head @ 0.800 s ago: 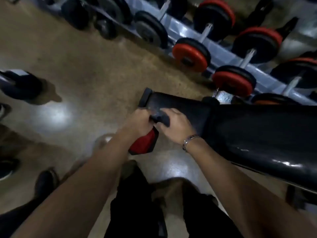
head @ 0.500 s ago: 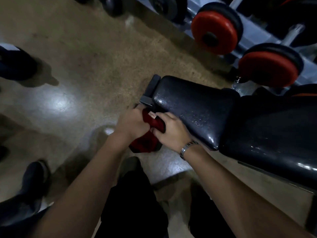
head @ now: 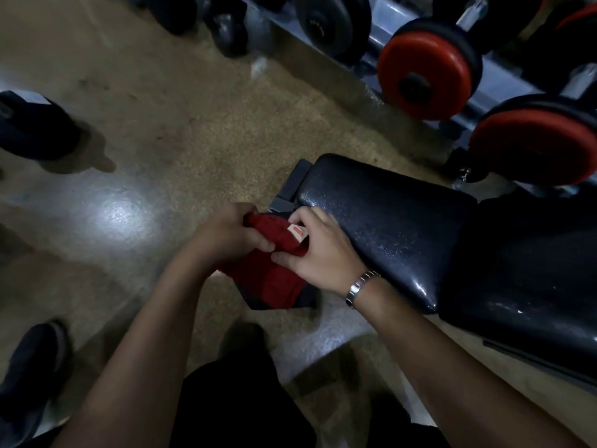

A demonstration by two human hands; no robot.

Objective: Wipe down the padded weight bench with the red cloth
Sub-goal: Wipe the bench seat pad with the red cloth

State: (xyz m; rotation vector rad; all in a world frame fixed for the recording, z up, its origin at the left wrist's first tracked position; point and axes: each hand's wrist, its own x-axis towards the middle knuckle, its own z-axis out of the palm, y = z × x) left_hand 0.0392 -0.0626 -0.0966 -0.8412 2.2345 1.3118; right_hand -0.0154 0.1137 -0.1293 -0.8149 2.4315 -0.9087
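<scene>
The cloth [head: 271, 273] sits between the fingers [head: 260, 243] of the left hand [head: 226, 234] and right hand [head: 319, 257], hanging below them. The bench [head: 387, 221] lies just right of the fingers, with dumbbells [head: 423, 72] on a rack [head: 504, 82] beyond it. A shoe [head: 35, 360] lies well left.

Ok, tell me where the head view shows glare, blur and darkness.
Head view: dim overall; a glare patch on the floor left of the left hand; small glints on the bench pad; dumbbells along the top edge blurred; red cloth reasonably sharp.
</scene>
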